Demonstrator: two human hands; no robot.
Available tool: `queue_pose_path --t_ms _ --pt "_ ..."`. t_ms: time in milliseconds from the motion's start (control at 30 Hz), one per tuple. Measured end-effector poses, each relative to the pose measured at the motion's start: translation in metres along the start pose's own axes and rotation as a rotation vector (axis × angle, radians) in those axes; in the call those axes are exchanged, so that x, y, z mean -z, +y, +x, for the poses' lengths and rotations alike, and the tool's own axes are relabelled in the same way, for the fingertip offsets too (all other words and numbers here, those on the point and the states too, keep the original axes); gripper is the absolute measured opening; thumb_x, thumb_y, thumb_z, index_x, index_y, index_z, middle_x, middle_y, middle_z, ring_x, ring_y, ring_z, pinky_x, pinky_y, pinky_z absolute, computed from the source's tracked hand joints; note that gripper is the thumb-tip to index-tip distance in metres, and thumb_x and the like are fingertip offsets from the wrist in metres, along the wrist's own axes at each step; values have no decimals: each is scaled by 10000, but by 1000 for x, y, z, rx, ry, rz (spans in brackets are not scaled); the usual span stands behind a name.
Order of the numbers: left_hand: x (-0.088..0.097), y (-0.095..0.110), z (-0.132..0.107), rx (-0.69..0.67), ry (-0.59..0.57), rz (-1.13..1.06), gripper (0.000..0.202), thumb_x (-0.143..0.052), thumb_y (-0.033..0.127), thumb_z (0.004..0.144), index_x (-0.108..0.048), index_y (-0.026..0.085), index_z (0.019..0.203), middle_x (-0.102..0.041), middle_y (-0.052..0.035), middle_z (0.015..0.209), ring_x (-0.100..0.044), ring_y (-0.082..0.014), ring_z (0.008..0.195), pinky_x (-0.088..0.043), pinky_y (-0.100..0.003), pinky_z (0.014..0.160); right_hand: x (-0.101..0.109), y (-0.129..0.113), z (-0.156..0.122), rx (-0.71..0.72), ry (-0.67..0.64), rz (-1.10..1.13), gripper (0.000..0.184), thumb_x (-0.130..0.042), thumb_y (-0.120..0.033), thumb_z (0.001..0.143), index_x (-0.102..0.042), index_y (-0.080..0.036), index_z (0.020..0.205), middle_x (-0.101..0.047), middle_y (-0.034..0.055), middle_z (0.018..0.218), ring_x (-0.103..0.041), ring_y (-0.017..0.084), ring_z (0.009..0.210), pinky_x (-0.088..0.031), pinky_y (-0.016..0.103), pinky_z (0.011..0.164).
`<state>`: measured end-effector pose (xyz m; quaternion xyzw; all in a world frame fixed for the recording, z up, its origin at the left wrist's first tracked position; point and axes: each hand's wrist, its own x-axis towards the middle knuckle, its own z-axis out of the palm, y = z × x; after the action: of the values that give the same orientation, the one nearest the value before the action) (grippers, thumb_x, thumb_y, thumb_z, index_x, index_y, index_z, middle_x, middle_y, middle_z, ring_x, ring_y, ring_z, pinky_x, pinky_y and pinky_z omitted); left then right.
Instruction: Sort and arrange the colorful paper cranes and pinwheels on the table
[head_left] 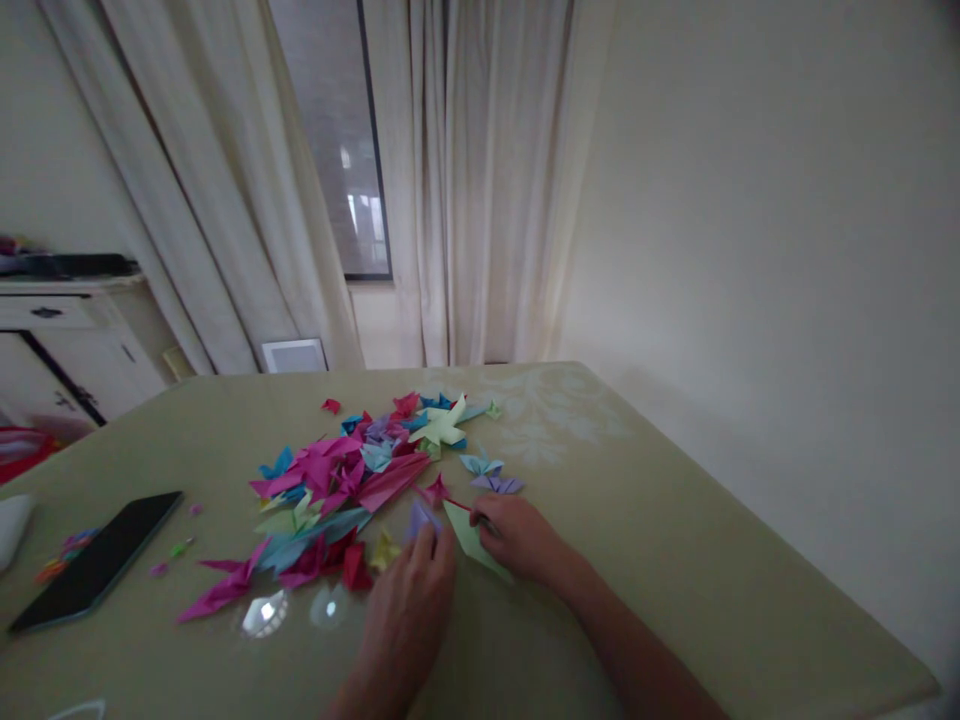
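The right hand [517, 537] has its grip closed narrow on a light green folded paper [469, 540], pressing it to the desk [675, 560]. At its nine o'clock, the left hand [409, 605] touches a lavender folded piece [420, 517] with its fingertips; whether that grip holds it cannot be told. A coloured origami pile [337, 480] lies at eleven o'clock, and a dark phone [97, 572] far at nine.

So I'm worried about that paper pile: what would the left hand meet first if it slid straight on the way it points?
Probably the small purple folded piece right at the fingertips of the left hand; the colourful pile lies beyond it, though depth is hard to judge.
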<state>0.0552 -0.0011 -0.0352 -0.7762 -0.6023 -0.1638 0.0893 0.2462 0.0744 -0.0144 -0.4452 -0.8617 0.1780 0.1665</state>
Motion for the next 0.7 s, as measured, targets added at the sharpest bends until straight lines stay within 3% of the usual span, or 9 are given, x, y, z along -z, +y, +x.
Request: queue_pose_path --t_ms 67,133,233,333,433,533,633,700 --pt "-9 21 -1 -20 -67 -69 464 -454 -40 839 -726 182 1142 -754 -125 1031 -758 -251 864 -543 -287 663 3 -1 1 -29 -4 7 172 -622 -220 961 -783 -189 1012 -785 72 1006 -698 206 910 -451 275 802" --pt "-15 35 1 -48 -128 -189 452 -471 -17 851 -709 166 1188 -763 -144 1092 -768 -269 938 -572 -315 739 8 -2 3 -59 -20 -5 223 -623 -327 1013 -795 -188 982 -789 69 957 -696 204 865 -435 273 758" --pt "-13 35 5 -87 -204 -427 367 -540 118 924 -680 189 1256 -769 -160 1190 -762 -308 1037 -584 -381 859 13 3 3 -72 -38 -10 274 -659 -423 1018 -804 -199 955 -795 57 927 -701 204 849 -414 276 727" --pt "-2 16 12 -164 -269 -699 363 -537 167 963 -668 267 1285 -775 -109 1256 -744 -283 1123 -552 -372 946 15 9 1 -72 -22 21 291 -730 -488 971 -807 -209 950 -800 42 935 -711 213 881 -427 282 752" --pt "9 -18 27 -124 -286 -841 269 -506 240 1012 -688 283 1205 -810 -53 1025 -760 -230 924 -531 -301 806 13 11 -2 -63 -29 14 339 -781 -538 915 -799 -211 1001 -799 46 994 -716 238 928 -457 300 792" --pt "11 -57 44 20 -188 -754 200 -548 327 995 -687 253 1118 -751 -19 786 -704 -222 701 -458 -288 646 13 4 -6 -48 -27 14 423 -764 -604 910 -787 -204 1046 -791 68 1042 -717 265 964 -483 331 829" --pt "5 -86 50 106 -106 -620 211 -553 387 988 -685 246 1073 -769 -41 855 -721 -239 746 -471 -305 672 14 -8 -8 -66 -2 13 497 -604 -655 1007 -792 -196 1031 -782 98 1021 -718 273 921 -490 350 800" --pt "-1 -90 44 93 -127 -584 225 -516 375 1006 -696 250 1055 -793 -64 936 -748 -250 828 -500 -320 728 13 -15 -8 -91 21 -9 562 -530 -687 1033 -794 -190 1014 -774 114 1005 -712 274 879 -485 353 770"
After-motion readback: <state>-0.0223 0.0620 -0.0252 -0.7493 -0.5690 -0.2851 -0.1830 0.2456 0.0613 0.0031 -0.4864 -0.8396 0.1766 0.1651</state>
